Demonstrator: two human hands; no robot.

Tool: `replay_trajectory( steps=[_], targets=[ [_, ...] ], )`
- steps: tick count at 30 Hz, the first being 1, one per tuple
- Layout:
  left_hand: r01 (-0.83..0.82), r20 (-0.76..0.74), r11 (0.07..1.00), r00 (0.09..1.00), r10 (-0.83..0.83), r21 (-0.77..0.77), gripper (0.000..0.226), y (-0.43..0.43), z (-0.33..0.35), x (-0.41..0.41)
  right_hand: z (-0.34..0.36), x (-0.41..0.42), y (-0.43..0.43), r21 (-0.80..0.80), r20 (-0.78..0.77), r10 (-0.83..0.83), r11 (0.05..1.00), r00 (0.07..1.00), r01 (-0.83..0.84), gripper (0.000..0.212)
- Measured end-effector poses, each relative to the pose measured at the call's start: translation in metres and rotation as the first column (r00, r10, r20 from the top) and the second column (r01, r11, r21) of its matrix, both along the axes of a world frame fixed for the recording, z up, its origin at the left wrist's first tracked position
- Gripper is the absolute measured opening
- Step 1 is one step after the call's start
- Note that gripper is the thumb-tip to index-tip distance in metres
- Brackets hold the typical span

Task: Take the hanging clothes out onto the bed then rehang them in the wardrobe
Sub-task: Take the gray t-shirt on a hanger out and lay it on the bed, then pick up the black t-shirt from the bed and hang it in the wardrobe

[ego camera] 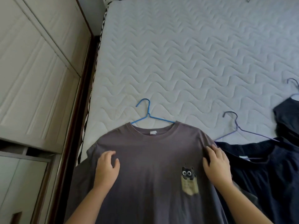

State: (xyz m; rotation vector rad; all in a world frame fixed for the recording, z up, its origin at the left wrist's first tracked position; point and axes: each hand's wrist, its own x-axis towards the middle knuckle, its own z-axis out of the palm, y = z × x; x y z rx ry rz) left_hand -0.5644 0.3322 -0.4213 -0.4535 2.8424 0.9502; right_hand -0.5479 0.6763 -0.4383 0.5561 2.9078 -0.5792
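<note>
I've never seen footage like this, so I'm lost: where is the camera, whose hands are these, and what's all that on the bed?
There is no machine here. A person wears one camera on the head, looking forward and down, so you see their own two hands. The left hand and right hand rest on a grey T-shirt spread on the bed's quilted mattress. Neither seems to have a grip on it. The shirt sits on a blue hanger, whose hook pokes out at the neck. To the right lies a dark garment on a purple hanger, and a second dark garment lies at the picture's edge. The pale wardrobe doors stand on the left.
</note>
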Motion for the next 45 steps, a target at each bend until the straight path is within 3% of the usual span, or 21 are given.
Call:
replay_trajectory(
  steps=[3,5,10,12,14,17,22,33,40,45],
  targets=[
    [0.009,0.031,0.998,0.999,-0.011,0.065,0.023,0.01,0.027,0.064,0.021,0.075,0.003,-0.052,0.014,-0.057,0.997,0.998,0.057,0.045],
    [0.018,0.062,0.996,0.998,-0.023,0.085,0.022,0.015,0.043,0.108,0.04,0.127,0.001,-0.079,0.12,-0.108,0.99,0.987,0.118,0.044],
    [0.011,0.252,0.995,0.967,-0.036,0.101,0.022,0.022,0.064,0.206,0.073,0.256,-0.01,-0.103,0.259,-0.216,0.963,0.942,0.249,0.045],
    [0.081,0.309,0.99,0.944,-0.113,0.115,0.022,0.026,0.076,0.232,0.088,0.302,-0.018,-0.117,0.318,-0.307,0.927,0.897,0.358,0.046],
    [0.2,0.347,0.972,0.909,-0.232,0.125,0.021,0.032,0.092,0.247,0.105,0.343,-0.025,-0.164,0.361,-0.451,0.831,0.816,0.531,0.044],
    [0.386,0.344,0.91,0.843,-0.414,0.151,0.021,0.036,0.114,0.259,0.13,0.4,-0.037,-0.179,0.43,-0.663,0.603,0.613,0.777,0.043],
    [0.604,0.366,0.781,0.698,-0.615,0.161,0.023,0.034,0.14,0.27,0.168,0.49,-0.065,-0.167,0.408,-0.831,0.34,0.379,0.925,0.042],
    [0.801,0.49,0.587,0.466,-0.737,0.122,0.018,0.057,0.179,0.326,0.208,0.652,-0.091,-0.305,0.321,-0.947,-0.074,0.03,0.95,0.03],
    [0.873,0.407,0.471,0.386,-0.828,0.129,0.009,0.148,0.205,0.384,0.209,0.743,-0.078,-0.415,0.285,-0.951,-0.236,-0.12,0.879,0.029],
    [0.898,0.388,0.41,0.326,-0.862,0.157,0.021,0.239,0.212,0.463,0.216,0.83,-0.035,-0.482,0.267,-0.937,-0.332,-0.225,0.811,0.029]
  ],
)
